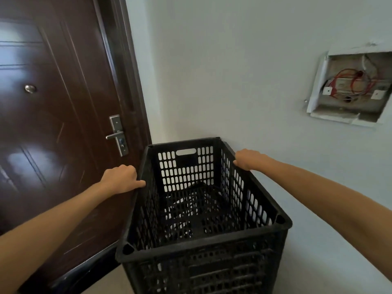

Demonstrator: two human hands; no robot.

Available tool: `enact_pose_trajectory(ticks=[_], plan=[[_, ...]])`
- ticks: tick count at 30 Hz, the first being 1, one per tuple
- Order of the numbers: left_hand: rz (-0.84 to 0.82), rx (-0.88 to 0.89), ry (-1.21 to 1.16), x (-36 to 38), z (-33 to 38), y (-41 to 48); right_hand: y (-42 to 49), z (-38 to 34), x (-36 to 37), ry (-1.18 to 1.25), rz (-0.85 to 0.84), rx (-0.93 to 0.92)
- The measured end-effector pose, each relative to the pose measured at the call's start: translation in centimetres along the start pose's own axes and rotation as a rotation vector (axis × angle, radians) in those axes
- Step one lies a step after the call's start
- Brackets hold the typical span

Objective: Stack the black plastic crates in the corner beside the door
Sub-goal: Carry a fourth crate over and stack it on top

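Observation:
A black plastic crate point(203, 234) with perforated walls stands high in the corner between the door and the white wall, its open top toward me. Through its slotted floor I make out dark shapes below, possibly another crate. My left hand point(122, 179) grips the crate's left rim with the fingers curled over the outside. My right hand point(248, 159) grips the right rim near the far corner. The crate is empty inside.
A dark brown door point(53, 124) with a silver handle point(115, 134) fills the left side. The white wall point(233, 81) runs along the right, with an open recessed box of red wires point(352, 85). A strip of floor shows at the bottom.

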State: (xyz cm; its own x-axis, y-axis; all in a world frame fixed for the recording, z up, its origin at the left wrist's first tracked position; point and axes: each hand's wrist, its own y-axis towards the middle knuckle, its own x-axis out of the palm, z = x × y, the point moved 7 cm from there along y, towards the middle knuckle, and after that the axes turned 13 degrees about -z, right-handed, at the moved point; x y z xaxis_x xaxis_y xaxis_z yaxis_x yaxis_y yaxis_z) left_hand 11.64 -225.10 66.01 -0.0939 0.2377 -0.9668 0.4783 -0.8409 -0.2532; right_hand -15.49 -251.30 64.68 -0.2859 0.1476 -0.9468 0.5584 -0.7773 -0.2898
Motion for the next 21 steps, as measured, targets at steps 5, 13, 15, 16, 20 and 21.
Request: enact_pose_trajectory(ticks=[5, 13, 15, 16, 20, 21], plan=[[0.052, -0.040, -0.003, 1.2, 2.3, -0.5, 3.2, 1.0, -0.5, -0.139, 0.029, -0.016], [0.115, -0.075, 0.005, 1.6, 5.7, -0.5, 6.8, 2.3, -0.8, -0.231, 0.144, -0.059], [0.125, -0.085, 0.057, 1.4, 7.1, -1.0, 7.2, 2.5, -1.0, -0.266, 0.162, -0.057], [0.127, -0.084, 0.088, 1.3, 7.7, -1.1, 7.3, 2.5, -1.0, -0.283, 0.172, -0.055], [0.078, -0.052, 0.210, 1.5, 10.1, -1.4, 7.9, 2.7, -1.4, -0.310, 0.210, -0.048], [0.066, -0.047, 0.246, 1.5, 10.5, -1.4, 8.1, 2.6, -1.5, -0.309, 0.211, -0.051]])
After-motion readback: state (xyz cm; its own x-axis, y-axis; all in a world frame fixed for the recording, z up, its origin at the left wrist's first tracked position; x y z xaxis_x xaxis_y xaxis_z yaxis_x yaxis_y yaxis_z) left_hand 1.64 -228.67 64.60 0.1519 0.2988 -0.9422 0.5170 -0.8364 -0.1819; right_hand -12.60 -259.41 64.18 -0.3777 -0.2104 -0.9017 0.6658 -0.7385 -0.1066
